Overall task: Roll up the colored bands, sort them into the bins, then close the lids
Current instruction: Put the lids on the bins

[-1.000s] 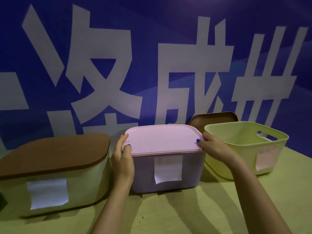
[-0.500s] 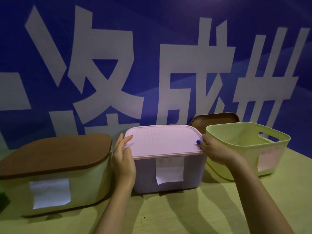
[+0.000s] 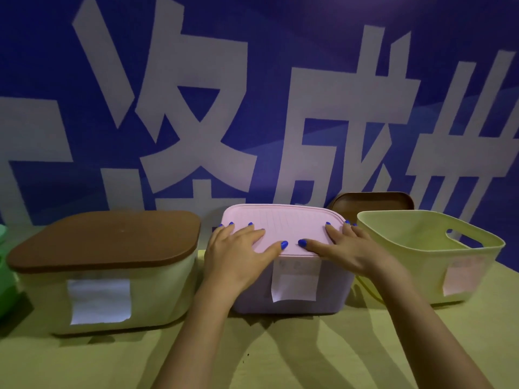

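- The pink bin (image 3: 292, 287) stands in the middle of the row, a paper label on its front; its pink lid (image 3: 283, 226) lies flat on top, closed.
- The cream bin (image 3: 112, 299) to the left is shut under a brown lid (image 3: 106, 237), with a white label in front.
- The yellow-green bin (image 3: 438, 256) to the right is open, with a handle cut-out; a brown lid (image 3: 373, 202) stands behind it.
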A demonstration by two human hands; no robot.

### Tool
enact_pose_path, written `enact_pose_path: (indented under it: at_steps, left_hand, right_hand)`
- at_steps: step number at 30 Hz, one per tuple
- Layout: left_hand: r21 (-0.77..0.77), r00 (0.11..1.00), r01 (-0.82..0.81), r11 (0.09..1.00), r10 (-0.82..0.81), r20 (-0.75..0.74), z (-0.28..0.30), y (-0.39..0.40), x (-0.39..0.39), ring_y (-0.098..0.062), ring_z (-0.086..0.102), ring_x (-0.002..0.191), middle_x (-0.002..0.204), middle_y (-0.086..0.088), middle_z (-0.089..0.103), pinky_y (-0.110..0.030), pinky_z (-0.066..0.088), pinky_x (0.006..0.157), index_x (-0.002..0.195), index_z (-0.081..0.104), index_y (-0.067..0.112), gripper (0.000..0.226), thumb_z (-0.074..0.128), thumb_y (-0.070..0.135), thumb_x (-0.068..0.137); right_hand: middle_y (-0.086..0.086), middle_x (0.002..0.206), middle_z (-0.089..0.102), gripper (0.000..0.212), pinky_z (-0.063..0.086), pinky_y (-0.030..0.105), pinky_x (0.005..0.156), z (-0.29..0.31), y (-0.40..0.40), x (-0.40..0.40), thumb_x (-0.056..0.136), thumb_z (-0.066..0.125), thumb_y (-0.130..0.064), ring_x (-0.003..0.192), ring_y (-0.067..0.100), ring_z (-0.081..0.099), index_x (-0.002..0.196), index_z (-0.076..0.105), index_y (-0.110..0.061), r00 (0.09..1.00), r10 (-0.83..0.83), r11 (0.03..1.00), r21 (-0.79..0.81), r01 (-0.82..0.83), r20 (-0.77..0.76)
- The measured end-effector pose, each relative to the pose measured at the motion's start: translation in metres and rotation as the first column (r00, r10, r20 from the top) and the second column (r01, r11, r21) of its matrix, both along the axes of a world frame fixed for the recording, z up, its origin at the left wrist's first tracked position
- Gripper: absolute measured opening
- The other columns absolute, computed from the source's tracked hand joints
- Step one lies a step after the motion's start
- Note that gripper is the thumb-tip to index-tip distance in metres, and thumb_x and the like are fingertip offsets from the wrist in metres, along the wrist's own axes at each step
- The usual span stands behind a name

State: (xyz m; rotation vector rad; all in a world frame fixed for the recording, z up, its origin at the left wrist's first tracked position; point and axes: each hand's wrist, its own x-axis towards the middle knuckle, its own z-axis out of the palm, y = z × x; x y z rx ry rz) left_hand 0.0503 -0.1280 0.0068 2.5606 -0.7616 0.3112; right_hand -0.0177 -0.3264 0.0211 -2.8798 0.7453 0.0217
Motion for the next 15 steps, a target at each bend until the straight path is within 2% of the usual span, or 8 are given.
enact_pose_path:
  at_steps: [3, 5, 9, 12, 15]
  left_hand:
    - [0.03, 1.0, 0.014, 0.999, -0.015, 0.022, 0.001, 0.001, 0.0, -0.015, 0.021, 0.143, 0.152, 0.013, 0.031, -0.034, 0.009, 0.118, 0.141, 0.039, 0.036, 0.059, 0.031, 0.065, 0.09]
    - [0.035, 0.999, 0.027, 0.999, -0.027, 0.023, 0.0, -0.001, 0.0, -0.015, 0.02, 0.143, 0.152, 0.014, 0.031, -0.033, 0.008, 0.119, 0.142, 0.038, 0.036, 0.056, 0.031, 0.061, 0.092]
    - [0.006, 0.999, 0.042, 0.999, -0.042, 0.021, -0.003, -0.001, 0.002, -0.015, 0.021, 0.143, 0.15, 0.015, 0.034, -0.033, 0.007, 0.119, 0.14, 0.041, 0.035, 0.05, 0.033, 0.055, 0.095]
    - [-0.015, 0.997, 0.054, 0.998, -0.053, 0.06, -0.004, -0.002, 0.002, -0.016, 0.024, 0.142, 0.149, 0.014, 0.036, -0.032, 0.007, 0.118, 0.139, 0.043, 0.033, 0.044, 0.03, 0.042, 0.098]
    - [-0.03, 0.995, 0.069, 0.997, -0.067, 0.07, -0.005, -0.003, 0.002, -0.017, 0.025, 0.141, 0.149, 0.013, 0.038, -0.032, 0.008, 0.118, 0.139, 0.043, 0.031, 0.043, 0.027, 0.037, 0.1]
  right_hand:
    - [0.007, 0.159, -0.008, 0.1, -0.001, 0.05, 0.115, 0.008, 0.006, 0.014, 0.07, 0.02, -0.089, 0.146, 0.029, -0.008, 0.15, 0.002, -0.032, 0.994, -0.1, 0.995, 0.016, 0.1, -0.037]
    - [0.007, 0.159, -0.007, 0.101, 0.0, 0.05, 0.115, 0.011, -0.001, 0.027, 0.071, 0.019, -0.087, 0.146, 0.029, -0.006, 0.151, 0.001, -0.028, 0.992, -0.103, 0.995, -0.022, 0.101, -0.077]
    - [0.007, 0.159, -0.003, 0.102, 0.002, 0.05, 0.116, 0.01, -0.014, 0.056, 0.074, 0.015, -0.085, 0.146, 0.028, -0.003, 0.151, 0.003, -0.019, 0.991, -0.117, 0.992, -0.055, 0.114, -0.058]
    - [0.005, 0.159, -0.002, 0.098, 0.001, 0.05, 0.116, 0.011, -0.015, 0.07, 0.078, 0.013, -0.082, 0.146, 0.025, -0.002, 0.151, 0.003, -0.018, 0.995, -0.103, 0.991, -0.083, 0.101, -0.014]
    - [0.001, 0.159, 0.006, 0.092, 0.009, 0.051, 0.116, 0.012, -0.02, 0.075, 0.081, 0.018, -0.079, 0.146, 0.025, 0.008, 0.151, 0.007, -0.019, 0.999, -0.036, 0.998, -0.055, 0.038, 0.036]
